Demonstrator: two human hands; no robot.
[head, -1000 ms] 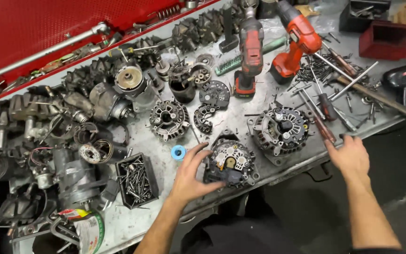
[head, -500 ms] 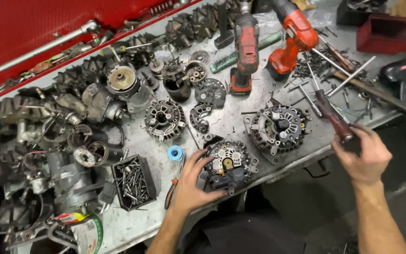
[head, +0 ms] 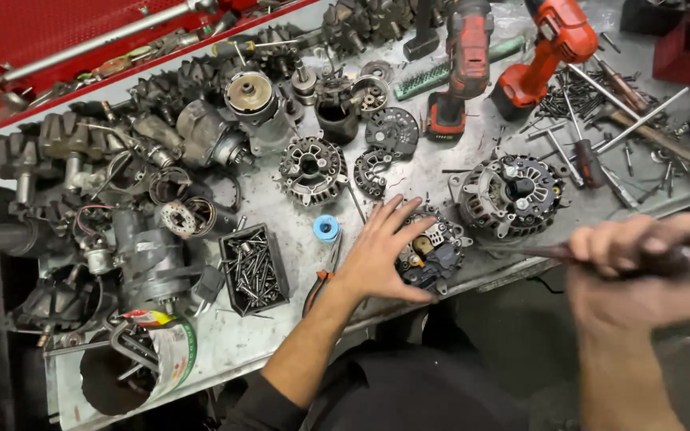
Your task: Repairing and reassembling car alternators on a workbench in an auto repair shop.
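Head camera, looking down at a cluttered metal workbench (head: 281,335). The left hand (head: 381,255) lies flat, fingers spread wide, palm pressing on the near side of an alternator (head: 433,247) at the bench's front edge; it steadies the part rather than gripping it. The right hand (head: 640,267), blurred, hovers off the bench's front edge, fingers curled closed around a slim dark-handled tool (head: 541,251) whose tip points toward the alternator. Just left of the spread hand sits a small blue tape roll (head: 326,228). Farther left, a black tray of screws (head: 254,268). At the near left corner lies a cut-open can with a white, green and red label (head: 171,351).
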